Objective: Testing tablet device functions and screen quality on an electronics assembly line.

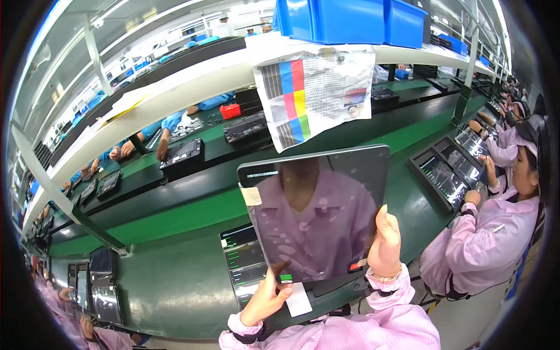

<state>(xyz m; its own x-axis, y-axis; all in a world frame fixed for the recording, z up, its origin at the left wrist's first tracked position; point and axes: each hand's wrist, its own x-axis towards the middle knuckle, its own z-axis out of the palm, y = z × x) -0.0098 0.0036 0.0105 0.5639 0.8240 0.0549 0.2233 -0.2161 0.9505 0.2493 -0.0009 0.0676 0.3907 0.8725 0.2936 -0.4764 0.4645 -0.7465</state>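
I hold a large dark tablet [321,219] up and tilted in front of me. Its glossy screen mirrors a pink garment, and small green and red marks show along its lower edge. My left hand [268,298] grips the lower left corner, thumb at the front. At the right edge, my right hand [386,242] is closed on the side, its thumb upright. Partly hidden behind the held tablet, a second tablet [240,259] with green bars on its screen lies on the green bench [169,268]. A white paper slip [299,300] is beside my left hand.
A printed sheet [318,99] hangs from the shelf above, under blue bins [350,23]. To the right, a person in pink [490,233] works by a black tray [417,160] of devices. Opened devices [182,154] sit on the line beyond, with other workers' hands there.
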